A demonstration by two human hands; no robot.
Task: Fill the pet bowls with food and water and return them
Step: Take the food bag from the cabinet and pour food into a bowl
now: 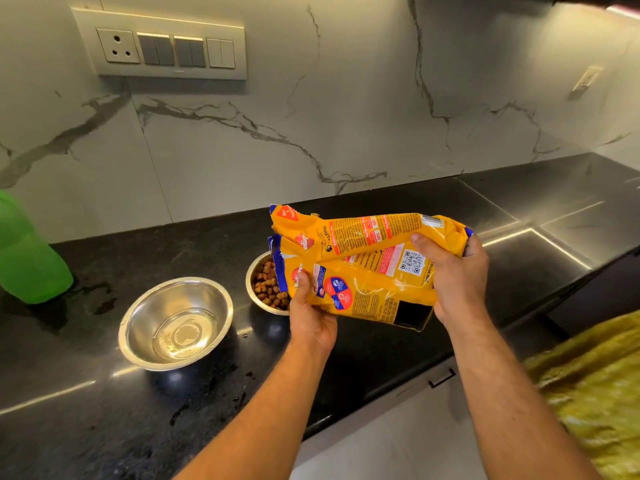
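Food bag: a crumpled yellow plastic pet-food bag with blue edges and red panels [367, 268] is held on its side above the counter, its open end toward the left, over the right-hand bowl.
Left hand: the left hand [311, 315] grips the bag's lower left edge, thumb pressed on the printed face, fingers curled behind.
Right hand: the right hand [455, 277] clasps the bag's right end, thumb across the front near the QR code, fingers wrapped round the back.
Food bowl: a round stainless-steel bowl holding brown kibble [265, 284] stands on the counter; the bag and the left hand cover its right half, so how full it is cannot be told.
Water bowl: a second round stainless-steel bowl [176, 323] sits just left of the food bowl, apart from it, with clear water in the bottom.
Counter: a polished black stone countertop [363, 358] carries both bowls; wet splashes show around the water bowl.
Bottle: a translucent green plastic bottle [27, 258] stands at the far left edge, cut off by the frame.
Wall: a white marble-veined backsplash [346, 98] bears a cream switch plate with a socket [159, 46].
Lower right: a yellow-green patterned cloth [595, 393], blurred.
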